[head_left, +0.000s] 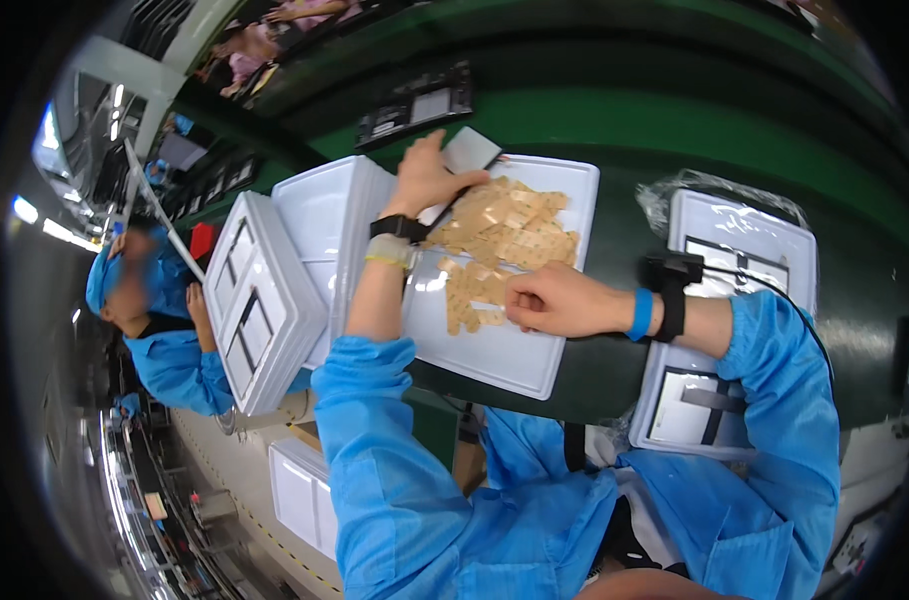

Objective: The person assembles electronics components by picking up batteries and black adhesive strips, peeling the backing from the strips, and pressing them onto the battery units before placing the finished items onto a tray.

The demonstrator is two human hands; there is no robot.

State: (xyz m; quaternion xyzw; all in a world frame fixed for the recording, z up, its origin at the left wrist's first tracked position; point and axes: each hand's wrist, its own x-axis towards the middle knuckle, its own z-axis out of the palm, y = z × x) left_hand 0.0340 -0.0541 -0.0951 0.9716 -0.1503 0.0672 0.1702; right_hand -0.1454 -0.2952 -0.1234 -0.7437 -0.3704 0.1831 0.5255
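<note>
My left hand [429, 182] grips a flat grey panel [471, 150] with a dark edge, thumb across its near side and fingers at its left. This is above the far part of a white plastic tray [529, 372]. A loose heap of small tan adhesive-looking pieces [514, 228] fills much of that tray, spilling toward the near side. Over the near end of the heap, my right hand [554, 300] is closed, its fingertips pinched together. Whatever those fingers hold, if anything, is too small to make out.
To the left stand stacked white trays [259, 315] with dark-framed panels, and another tray [319, 215]. Trays wrapped in clear film [789, 215] lie at the right. A dark device assembly [419, 105] sits beyond on the green bench [574, 110]. A co-worker [179, 340] is at the left.
</note>
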